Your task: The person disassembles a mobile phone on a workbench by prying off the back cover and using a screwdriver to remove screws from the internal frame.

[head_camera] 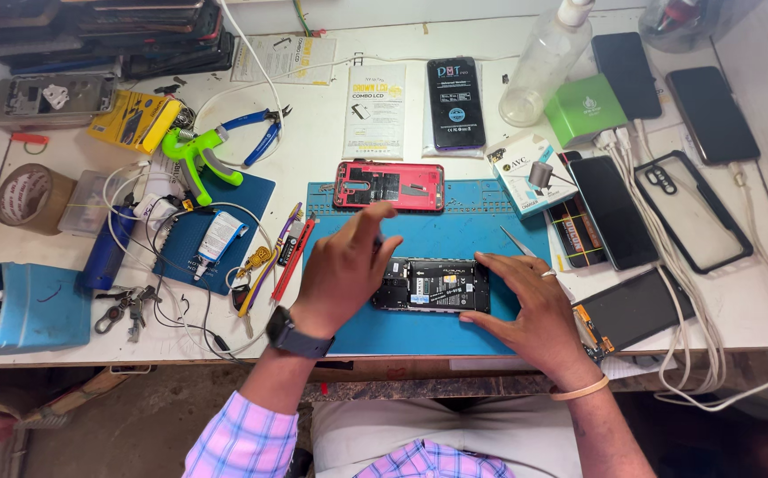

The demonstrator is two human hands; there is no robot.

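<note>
- White workbench [384, 168], crowded with repair clutter; a blue work mat [437, 239] lies at frame centre, presumably to keep small parts from sliding.
- Left hand [344, 265]: at the left end of an opened phone [432, 285], fingers loosely curled, index finger raised toward the top of the frame. It grips nothing; the heel seems to rest on the mat. A dark watch sits on the wrist.
- Right hand [534, 310]: laid flat against the right end of the opened phone, fingertips on its edge, apparently bracing it. It holds no tool. Ring on one finger, band on the wrist.
- Opened phone: lies back-off, internals up, on the lower middle of the mat between both hands.
- Just above, at the mat's top edge: a red phone frame [389, 186], set clear of the working spot.
- Right of the phone: metal tweezers [518, 242] on the mat, within reach of the right hand.
- Left of the mat: a red-handled tool [293, 257], a glue tube [221, 237], a green clamp [196, 158] and blue-handled cutters [255, 133].
- Right side of frame: several dark phones [612, 212] with white cables [667, 257].
- Top right: a clear plastic bottle [545, 62] and a green box [584, 108].
- Far left: a tape roll [28, 196].
</note>
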